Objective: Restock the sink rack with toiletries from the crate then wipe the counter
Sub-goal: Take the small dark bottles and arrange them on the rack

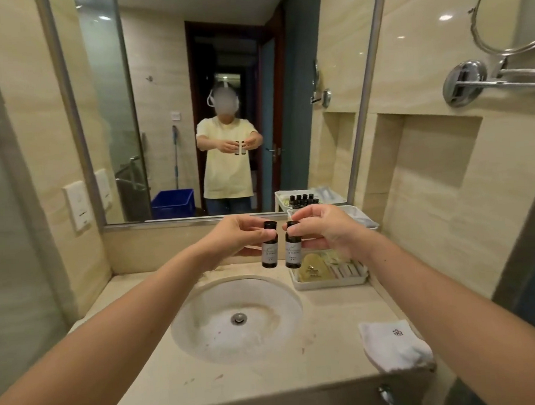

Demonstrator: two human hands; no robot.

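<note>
Two small dark bottles with grey labels hang upright side by side above the far rim of the sink. My left hand (241,236) pinches the left bottle (269,249) near its cap. My right hand (327,230) pinches the right bottle (293,249) the same way. Behind my right hand stands the white two-tier sink rack (330,281); its lower tray holds a yellow packet and several flat sachets, and its upper tray (362,217) is mostly hidden. A folded white cloth (394,345) lies on the counter at the right. The blue crate (173,203) shows only in the mirror, on the floor behind me.
The round sink basin (237,320) with a metal drain sits in the stained beige counter (164,377). A big wall mirror (160,115) is ahead. A chrome swing-arm shaving mirror (500,31) juts from the right wall above a recessed niche (432,151). A faucet tip (386,395) shows at the bottom.
</note>
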